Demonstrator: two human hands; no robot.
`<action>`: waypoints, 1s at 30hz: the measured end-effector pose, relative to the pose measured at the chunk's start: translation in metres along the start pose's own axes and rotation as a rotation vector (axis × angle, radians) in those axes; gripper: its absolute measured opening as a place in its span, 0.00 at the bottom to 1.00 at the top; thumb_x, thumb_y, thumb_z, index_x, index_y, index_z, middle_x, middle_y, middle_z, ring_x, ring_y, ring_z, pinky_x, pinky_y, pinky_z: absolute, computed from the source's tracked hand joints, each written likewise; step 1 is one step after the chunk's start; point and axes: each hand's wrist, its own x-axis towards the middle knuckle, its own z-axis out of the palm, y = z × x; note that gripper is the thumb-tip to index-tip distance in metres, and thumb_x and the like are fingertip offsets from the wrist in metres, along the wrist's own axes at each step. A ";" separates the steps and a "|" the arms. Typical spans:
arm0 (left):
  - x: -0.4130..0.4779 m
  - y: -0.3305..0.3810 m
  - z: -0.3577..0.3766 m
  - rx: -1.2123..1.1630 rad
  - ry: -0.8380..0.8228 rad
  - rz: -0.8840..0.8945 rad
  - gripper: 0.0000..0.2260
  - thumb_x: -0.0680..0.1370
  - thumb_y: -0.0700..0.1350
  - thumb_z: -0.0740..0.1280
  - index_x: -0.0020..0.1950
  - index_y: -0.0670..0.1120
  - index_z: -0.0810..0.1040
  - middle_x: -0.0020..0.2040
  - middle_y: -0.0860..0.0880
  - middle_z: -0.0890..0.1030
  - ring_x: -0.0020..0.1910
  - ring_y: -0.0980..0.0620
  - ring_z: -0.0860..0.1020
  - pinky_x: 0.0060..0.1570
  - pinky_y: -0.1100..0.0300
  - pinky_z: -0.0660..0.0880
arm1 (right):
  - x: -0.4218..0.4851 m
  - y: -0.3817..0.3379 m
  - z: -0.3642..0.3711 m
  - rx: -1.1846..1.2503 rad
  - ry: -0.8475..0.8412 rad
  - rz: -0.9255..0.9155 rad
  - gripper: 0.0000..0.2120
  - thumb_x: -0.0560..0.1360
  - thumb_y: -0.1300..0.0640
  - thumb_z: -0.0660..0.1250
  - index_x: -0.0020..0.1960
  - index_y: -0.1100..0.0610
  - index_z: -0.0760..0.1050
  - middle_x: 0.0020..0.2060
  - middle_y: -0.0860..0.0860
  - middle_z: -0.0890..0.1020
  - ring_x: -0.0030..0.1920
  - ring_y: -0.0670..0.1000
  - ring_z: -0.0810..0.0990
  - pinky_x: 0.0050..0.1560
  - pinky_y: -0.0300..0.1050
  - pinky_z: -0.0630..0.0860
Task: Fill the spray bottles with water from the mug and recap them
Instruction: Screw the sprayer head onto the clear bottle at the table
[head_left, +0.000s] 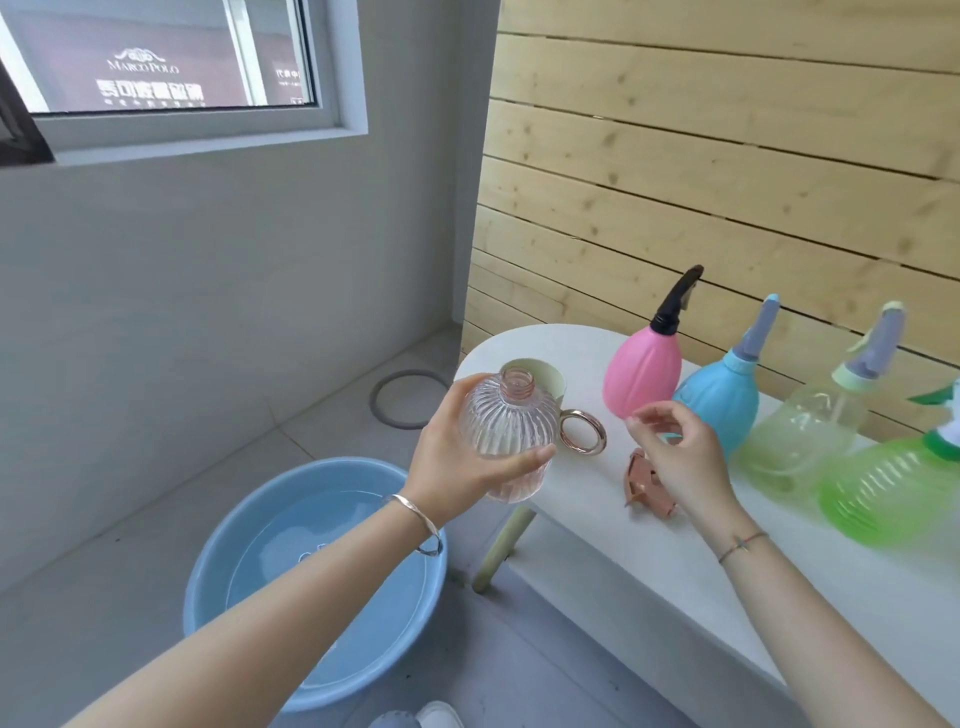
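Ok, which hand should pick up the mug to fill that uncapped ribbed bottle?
Right. The left hand is busy gripping the uncapped ribbed bottle. The right hand holds nothing and hovers close to the ring handle of the mug, which faces it.

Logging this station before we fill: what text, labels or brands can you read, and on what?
"MARCO POLO": sign in the window.
Large characters under it: too blurred to read.
Small text in the right pane: too blurred.
Mark in the blue basin: unreadable.
Spray bottles, mug: no text shows.
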 end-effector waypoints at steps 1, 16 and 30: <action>0.000 0.001 0.005 -0.005 -0.007 -0.001 0.37 0.55 0.63 0.78 0.62 0.59 0.70 0.57 0.61 0.78 0.59 0.63 0.75 0.61 0.67 0.69 | 0.000 0.007 -0.013 -0.098 -0.037 0.019 0.05 0.73 0.56 0.71 0.47 0.56 0.77 0.43 0.46 0.80 0.48 0.50 0.76 0.48 0.43 0.71; -0.016 0.005 0.065 -0.068 -0.144 0.005 0.40 0.56 0.62 0.80 0.65 0.56 0.71 0.60 0.60 0.78 0.61 0.65 0.74 0.61 0.73 0.67 | -0.027 0.043 -0.051 -0.338 -0.282 0.127 0.11 0.62 0.45 0.78 0.41 0.47 0.81 0.43 0.38 0.82 0.38 0.45 0.76 0.47 0.42 0.72; -0.020 0.008 0.133 -0.101 -0.289 0.001 0.40 0.56 0.61 0.80 0.63 0.52 0.71 0.58 0.56 0.79 0.60 0.59 0.76 0.64 0.59 0.71 | -0.025 -0.023 -0.143 0.492 0.072 0.129 0.11 0.76 0.59 0.67 0.58 0.58 0.79 0.44 0.48 0.82 0.45 0.48 0.80 0.55 0.40 0.77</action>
